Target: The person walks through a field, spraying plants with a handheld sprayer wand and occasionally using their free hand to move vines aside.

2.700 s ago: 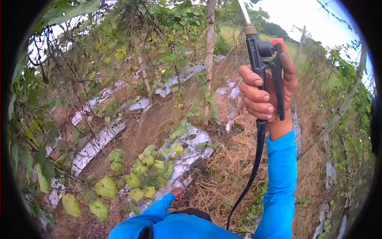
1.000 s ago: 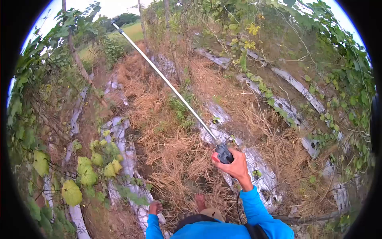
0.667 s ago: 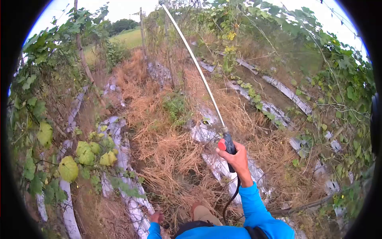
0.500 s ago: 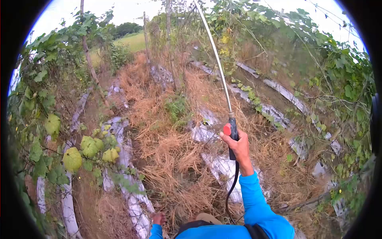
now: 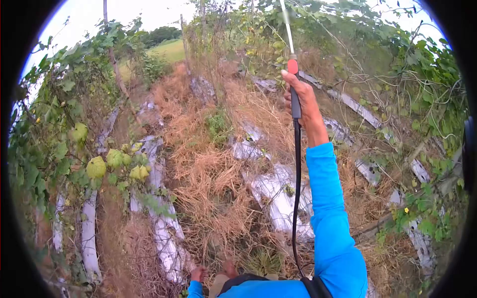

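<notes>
My right hand (image 5: pixel 309 104) is wrapped round the dark handle (image 5: pixel 296 107) of a spray wand, its arm stretched forward. The thumb lies just below the handle's red part (image 5: pixel 292 66). A thin metal lance (image 5: pixel 287 27) rises from the handle past the top edge, so its tip is out of view. From the handle's lower end a black hose (image 5: pixel 296 184) runs down to my waist. Low in the view, my left hand (image 5: pixel 198 273) hangs by my side with curled fingers; what it holds, if anything, I cannot make out.
Leafy vines (image 5: pixel 427 99) climb on both sides, with wooden poles (image 5: pixel 113 59) among them. Yellowing leaves (image 5: pixel 96 167) hang at left. Dry straw (image 5: pixel 206 169) covers the path between strips of silvery plastic sheeting (image 5: pixel 280 196). A bare foot (image 5: pixel 230 268) shows below.
My right hand has moved up and forward with the spray wand, and more of the arm and hose shows. My left hand stays low in nearly the same place.
</notes>
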### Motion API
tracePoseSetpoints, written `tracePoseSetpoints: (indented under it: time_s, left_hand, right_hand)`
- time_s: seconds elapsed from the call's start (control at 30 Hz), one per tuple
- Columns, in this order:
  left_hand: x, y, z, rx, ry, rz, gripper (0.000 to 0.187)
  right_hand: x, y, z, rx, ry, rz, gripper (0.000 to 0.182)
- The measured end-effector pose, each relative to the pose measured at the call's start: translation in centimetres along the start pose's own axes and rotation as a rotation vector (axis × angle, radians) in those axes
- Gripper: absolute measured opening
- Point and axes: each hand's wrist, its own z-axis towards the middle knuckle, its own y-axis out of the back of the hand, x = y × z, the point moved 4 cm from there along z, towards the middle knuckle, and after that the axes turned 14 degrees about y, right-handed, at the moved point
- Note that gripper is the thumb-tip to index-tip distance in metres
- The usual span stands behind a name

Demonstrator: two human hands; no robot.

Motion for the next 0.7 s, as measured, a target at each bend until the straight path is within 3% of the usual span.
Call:
tracePoseSetpoints:
  time_s: [0.07, 0.13, 0.2, 0.27, 0.33, 0.4, 0.53, 0.57, 0.7]
  left_hand:
    - [2.8, -0.2, -1.6, -0.075, -0.076, -0.028, 0.027]
    - [5.9, 0.5, 0.3, 0.096, -0.038, -0.01, 0.035]
    - [8.0, 0.6, -0.6, 0.102, 0.02, -0.028, 0.041]
    - [9.2, 0.1, -1.8, -0.021, -0.09, 0.047, 0.039]
    - [10.0, -0.5, -2.8, 0.022, -0.008, 0.036, 0.035]
    - [11.3, -0.5, -3.5, 0.064, -0.106, 0.009, 0.031]
    - [15.4, 0.9, -1.3, 0.434, -0.055, -0.296, 0.019]
    - [16.4, 1.1, -3.2, 0.294, -0.12, -0.26, 0.02]
    - [23.9, 4.5, -4.0, 0.424, -0.074, -0.215, 0.024]
  right_hand:
    - [3.3, 0.6, 3.3, 0.029, -0.024, 0.112, 0.042]
    - [6.2, 1.1, 5.5, 0.045, -0.021, 0.191, 0.043]
    - [9.0, 1.5, 6.0, 0.019, 0.118, 0.091, 0.045]
    - [10.3, 2.2, 5.0, -0.04, 0.22, -0.038, 0.046]
    - [11.5, 3.2, 3.6, -0.102, 0.327, -0.173, 0.049]
    - [12.1, 4.1, 1.7, -0.139, 0.399, -0.338, 0.051]
    - [12.9, 5.2, -3.1, -0.253, 0.418, -0.508, 0.051]
    - [13.9, 4.8, -5.6, -0.268, 0.396, -0.575, 0.052]
    - [16.9, 4.2, -13.6, -0.312, 0.433, -0.666, 0.053]
